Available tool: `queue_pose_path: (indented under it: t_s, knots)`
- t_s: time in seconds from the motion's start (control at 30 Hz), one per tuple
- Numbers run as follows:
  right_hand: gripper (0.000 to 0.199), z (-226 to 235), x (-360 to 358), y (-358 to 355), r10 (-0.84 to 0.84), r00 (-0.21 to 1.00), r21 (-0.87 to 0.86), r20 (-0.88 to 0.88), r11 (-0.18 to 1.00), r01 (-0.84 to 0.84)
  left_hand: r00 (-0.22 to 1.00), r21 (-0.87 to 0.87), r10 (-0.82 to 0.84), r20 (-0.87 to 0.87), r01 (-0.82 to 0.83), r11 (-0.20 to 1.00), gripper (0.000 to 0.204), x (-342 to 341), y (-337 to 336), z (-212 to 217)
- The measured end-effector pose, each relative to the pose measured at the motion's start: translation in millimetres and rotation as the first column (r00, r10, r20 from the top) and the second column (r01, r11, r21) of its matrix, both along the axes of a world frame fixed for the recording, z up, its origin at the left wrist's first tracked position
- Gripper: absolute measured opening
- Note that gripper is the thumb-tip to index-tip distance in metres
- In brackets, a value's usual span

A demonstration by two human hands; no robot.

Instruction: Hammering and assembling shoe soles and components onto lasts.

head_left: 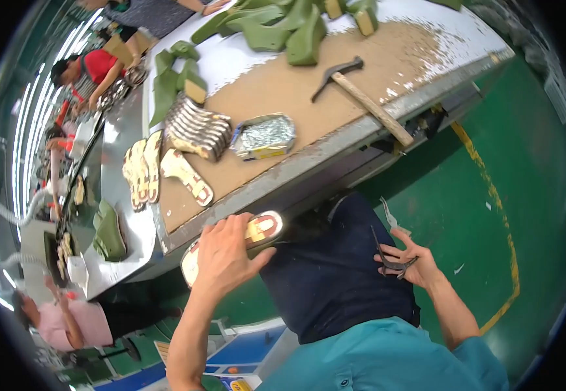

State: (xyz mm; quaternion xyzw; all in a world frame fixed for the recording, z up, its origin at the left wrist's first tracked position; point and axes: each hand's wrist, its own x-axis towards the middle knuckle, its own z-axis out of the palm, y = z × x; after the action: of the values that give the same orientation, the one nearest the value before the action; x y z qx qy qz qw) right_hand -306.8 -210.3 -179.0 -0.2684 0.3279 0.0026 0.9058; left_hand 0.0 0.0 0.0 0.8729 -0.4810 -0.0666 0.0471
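Note:
My left hand (pixel 225 253) is closed over a sandal insole (pixel 265 227) with a gold and reddish-brown surface, held in front of the workbench edge. Part of the insole is hidden under the fingers. To the right of my dark trousers, my right hand (pixel 421 262) has its fingers bent around a dark metal tool (pixel 397 266) with thin curved arms, whose exact kind I cannot make out. A pale curved piece (pixel 388 214) shows beside those fingers. Nearest to my left hand on the bench lies a single similar insole (pixel 188 177).
The brown-topped workbench (pixel 257 184) carries a hammer (pixel 368 104), a foil-lined tray (pixel 265 135), stacked insoles (pixel 198 127), more insoles (pixel 143 171) and several green shoe lasts (pixel 306 36). Another last (pixel 108 233) stands on the metal side table (pixel 121 153). Other people work at the left.

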Motion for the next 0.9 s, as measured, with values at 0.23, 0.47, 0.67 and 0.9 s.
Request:
queue_pose_path:
  t_s: [0.23,0.47,0.67,0.9]
  knots:
    - [0.025,109,104,13,-0.33,0.798,-0.081,0.504,0.902,0.424,0.997,-0.004,-0.061,0.049,0.061,0.998,0.059,6,6,-6]
    - [0.022,178,225,40,0.064,0.659,-0.415,0.749,0.821,0.392,0.996,-0.032,-0.057,0.068,0.06,0.998,0.055,8,15,-11]
    - [0.037,170,251,58,0.349,0.706,-0.669,0.617,0.704,0.237,0.996,-0.075,-0.067,0.066,0.072,0.995,0.057,9,16,-12]
    - [0.047,156,252,68,0.412,0.745,-0.783,0.525,0.576,0.233,0.995,-0.109,-0.058,0.076,0.066,0.992,0.056,11,16,-17]
